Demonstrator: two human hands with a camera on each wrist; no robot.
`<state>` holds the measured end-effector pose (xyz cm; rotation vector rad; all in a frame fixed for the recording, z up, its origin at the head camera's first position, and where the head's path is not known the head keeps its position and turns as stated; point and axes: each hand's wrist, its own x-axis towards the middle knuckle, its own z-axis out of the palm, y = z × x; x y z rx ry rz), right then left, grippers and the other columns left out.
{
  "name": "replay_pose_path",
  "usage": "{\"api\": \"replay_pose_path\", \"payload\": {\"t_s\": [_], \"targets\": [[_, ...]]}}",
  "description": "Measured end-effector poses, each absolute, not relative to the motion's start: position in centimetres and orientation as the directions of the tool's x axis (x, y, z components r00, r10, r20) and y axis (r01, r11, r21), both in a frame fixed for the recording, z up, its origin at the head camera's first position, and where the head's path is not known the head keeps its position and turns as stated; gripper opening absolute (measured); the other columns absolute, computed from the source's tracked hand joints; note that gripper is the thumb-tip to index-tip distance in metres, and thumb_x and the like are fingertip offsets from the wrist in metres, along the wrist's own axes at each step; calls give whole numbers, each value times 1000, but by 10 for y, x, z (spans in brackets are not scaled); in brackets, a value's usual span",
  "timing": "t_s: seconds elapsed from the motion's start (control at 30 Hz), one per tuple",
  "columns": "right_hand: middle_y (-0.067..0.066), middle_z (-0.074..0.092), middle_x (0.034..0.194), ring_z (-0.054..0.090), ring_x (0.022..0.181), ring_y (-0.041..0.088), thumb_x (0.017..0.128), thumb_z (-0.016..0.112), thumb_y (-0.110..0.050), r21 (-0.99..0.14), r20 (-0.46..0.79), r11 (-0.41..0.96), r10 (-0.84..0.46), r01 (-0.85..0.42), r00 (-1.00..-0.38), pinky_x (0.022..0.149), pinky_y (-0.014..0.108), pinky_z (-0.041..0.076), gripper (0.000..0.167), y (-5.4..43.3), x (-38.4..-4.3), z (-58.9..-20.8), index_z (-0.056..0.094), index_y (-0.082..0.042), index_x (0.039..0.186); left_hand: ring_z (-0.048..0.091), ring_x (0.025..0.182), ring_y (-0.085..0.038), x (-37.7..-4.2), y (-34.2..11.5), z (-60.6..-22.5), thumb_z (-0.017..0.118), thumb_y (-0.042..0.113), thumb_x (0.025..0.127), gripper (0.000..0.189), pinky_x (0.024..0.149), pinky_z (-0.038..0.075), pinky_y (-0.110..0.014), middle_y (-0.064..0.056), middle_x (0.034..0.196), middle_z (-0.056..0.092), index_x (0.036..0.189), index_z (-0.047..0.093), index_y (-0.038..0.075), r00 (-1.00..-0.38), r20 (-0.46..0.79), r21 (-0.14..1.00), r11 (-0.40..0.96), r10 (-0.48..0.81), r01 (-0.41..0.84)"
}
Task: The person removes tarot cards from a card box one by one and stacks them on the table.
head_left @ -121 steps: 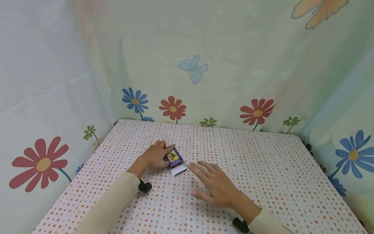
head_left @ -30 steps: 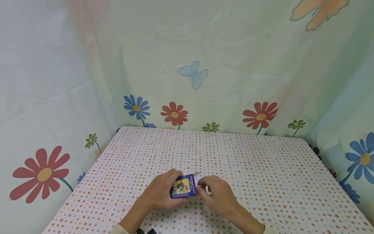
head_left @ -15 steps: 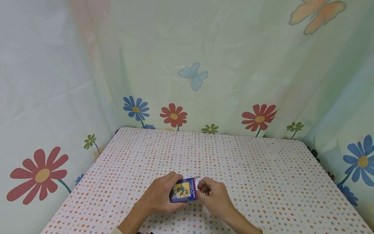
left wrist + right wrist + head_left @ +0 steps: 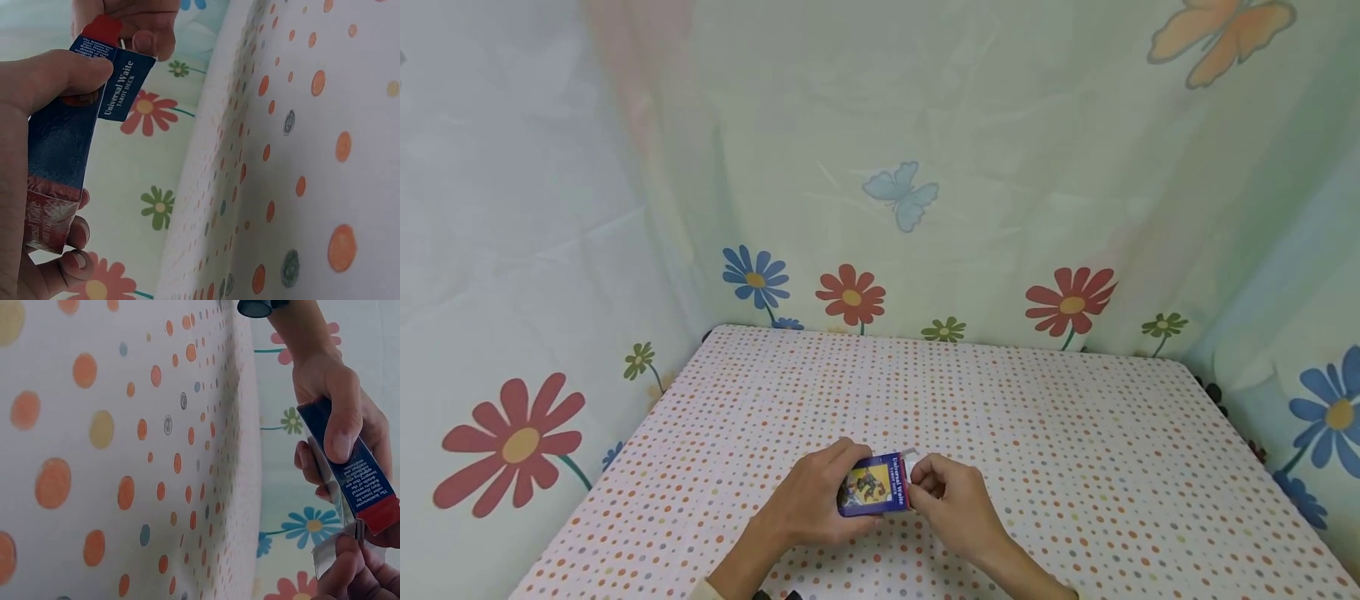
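A left hand [image 4: 808,504] is gripping a small blue-purple cardboard box [image 4: 871,487] with a yellow picture panel and the words "Universal Waite Tarot Deck". Its thumb is pressing on the narrow printed side, and its other fingers are wrapping around the opposite side. A right hand [image 4: 958,508] is working at the box's open end, thumb and index finger curling narrowly together and pinching a thin white cardboard flap [image 4: 326,555]. Beside them, a short red cardboard tab [image 4: 102,29] is sticking out from that end. Both hands are holding the box over the near part of a white, dotted tabletop [image 4: 1037,417], between its left and right edges and well apart from its far edge. A pale green flowered backdrop [image 4: 985,150] is hanging behind the far edge.
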<state>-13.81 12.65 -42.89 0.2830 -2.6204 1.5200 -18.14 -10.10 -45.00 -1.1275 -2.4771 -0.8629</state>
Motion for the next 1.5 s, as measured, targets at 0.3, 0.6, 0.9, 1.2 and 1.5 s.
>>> {"api": "replay_pose_path", "payload": {"t_s": [0.3, 0.6, 0.9, 1.2, 1.5], "targets": [[1, 62, 69, 61, 58, 20, 88, 68, 1, -905, 119, 399, -91, -146, -989, 51, 24, 51, 3, 124, -143, -433, 65, -1, 88, 50, 76, 2, -182, -104, -454, 85, 48, 73, 66, 64, 46, -15, 13, 99, 55, 124, 58, 17, -673, 477, 414, 532, 565, 739], [5, 61, 71, 63, 61, 24, 86, 64, 3, -936, 70, 340, -86, -95, -994, 53, 29, 53, 5, 122, -147, -432, 62, 2, 91, 51, 76, 2, -184, -105, -454, 87, 44, 71, 67, 65, 46, -15, 12, 100, 56, 124, 58, 17, -664, 495, 395, 536, 560, 746], [8, 60, 75, 61, 64, 23, 80, 60, 4, -966, -39, 258, -82, 17, -996, 58, 32, 55, 17, 120, -146, -431, 60, 1, 96, 51, 76, 2, -184, -104, -454, 87, 46, 70, 68, 65, 46, -14, 11, 98, 57, 124, 59, 16, -665, 501, 385, 546, 554, 744], [10, 64, 74, 58, 61, 21, 88, 60, -4, -979, -121, 172, -69, 108, -990, 51, 23, 42, 7, 123, -146, -434, 59, 1, 94, 52, 78, 1, -185, -104, -452, 84, 49, 73, 67, 66, 47, -14, 10, 102, 60, 125, 59, 15, -674, 500, 390, 553, 544, 736], [12, 67, 79, 61, 62, 22, 92, 57, -1, -990, -117, 78, -38, 114, -992, 53, 24, 48, 10, 128, -145, -436, 57, 3, 100, 53, 79, 1, -185, -105, -452, 84, 51, 73, 69, 66, 47, -14, 9, 103, 60, 127, 58, 15, -669, 507, 369, 565, 544, 738]]}}
